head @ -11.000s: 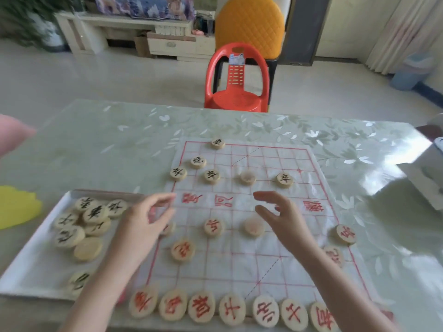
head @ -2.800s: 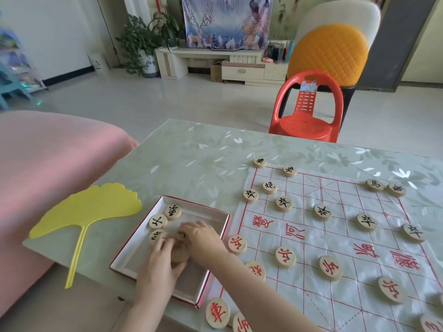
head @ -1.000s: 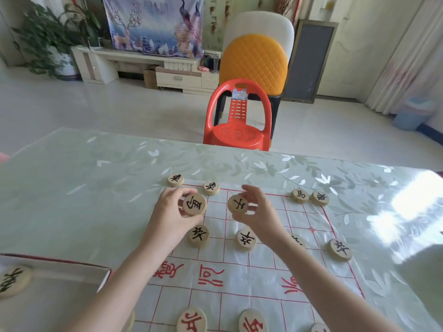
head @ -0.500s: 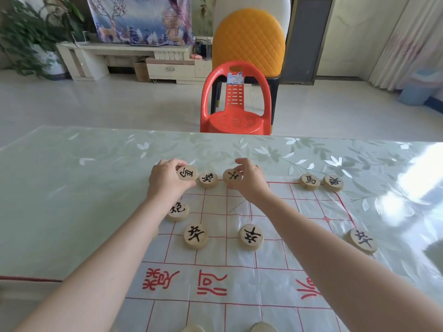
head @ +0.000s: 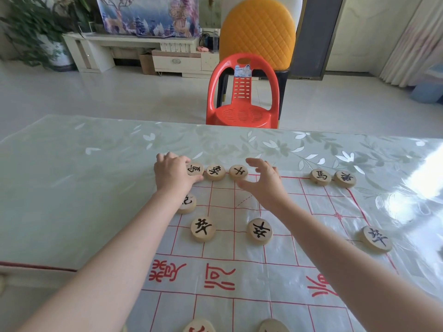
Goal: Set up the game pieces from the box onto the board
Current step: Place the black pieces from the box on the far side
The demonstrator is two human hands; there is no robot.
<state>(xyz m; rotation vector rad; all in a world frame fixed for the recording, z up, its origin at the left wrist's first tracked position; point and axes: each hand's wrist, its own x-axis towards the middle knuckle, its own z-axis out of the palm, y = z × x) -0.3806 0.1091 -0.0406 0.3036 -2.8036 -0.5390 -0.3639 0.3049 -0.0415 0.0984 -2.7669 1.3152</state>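
Game piece, gripped by left hand, sits at far board edge.

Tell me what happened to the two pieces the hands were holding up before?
Both went down onto the board's far row. The right hand let go of the right piece and opened; the left hand still grips the left piece. The middle piece stayed put.

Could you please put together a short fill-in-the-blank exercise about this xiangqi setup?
1. The left hand pinches a xiangqi piece at the far edge of the board; its character is painted ____.
2. The right hand, fingers spread, holds ____.
3. The plastic chair beyond the table is coloured ____.
Missing words: black; nothing; red.
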